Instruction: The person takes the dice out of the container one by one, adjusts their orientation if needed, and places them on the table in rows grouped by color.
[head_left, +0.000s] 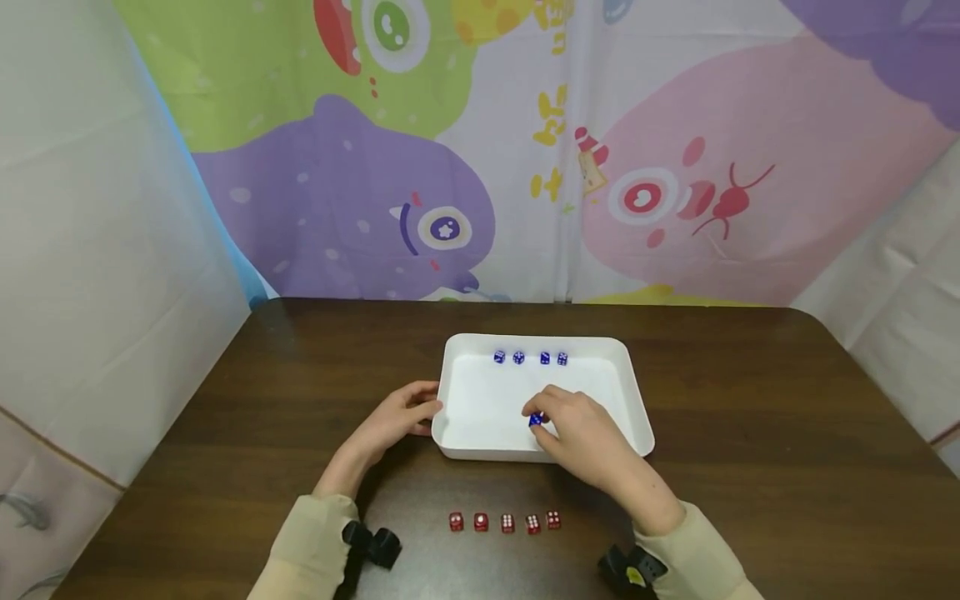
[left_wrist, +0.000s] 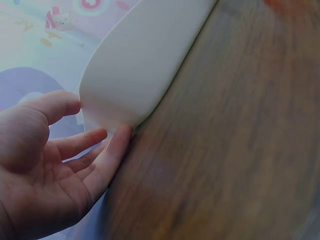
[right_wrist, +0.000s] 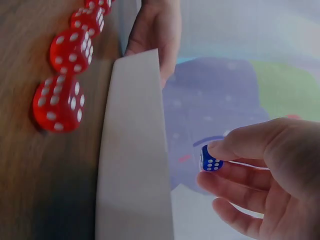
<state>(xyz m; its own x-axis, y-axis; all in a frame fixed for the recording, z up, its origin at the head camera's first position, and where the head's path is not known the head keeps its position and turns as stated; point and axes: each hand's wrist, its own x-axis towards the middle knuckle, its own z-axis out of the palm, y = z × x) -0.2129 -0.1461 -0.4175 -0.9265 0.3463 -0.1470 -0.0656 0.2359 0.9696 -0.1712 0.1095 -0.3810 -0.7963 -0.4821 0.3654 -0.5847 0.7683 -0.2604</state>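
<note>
Over the white tray [head_left: 487,417], my right hand [head_left: 588,433] pinches a blue die [head_left: 536,419] between thumb and fingers. The right wrist view shows that blue die [right_wrist: 211,159] with white pips, raised near the tray's near wall [right_wrist: 135,150]. My left hand [head_left: 393,421] touches the tray's left end with its fingers spread loosely. In the left wrist view, fingertips [left_wrist: 120,137] of that hand rest at the tray's corner [left_wrist: 125,95]. Several blue dice [head_left: 519,357] sit in a row inside the tray along its far side.
Several red dice [head_left: 507,523] lie in a row on the brown table [head_left: 262,433], between the tray and me. A cartoon-printed cloth [head_left: 525,167] hangs behind the table's far edge. A black strap device [head_left: 371,543] is on the left wrist, another [head_left: 630,571] on the right.
</note>
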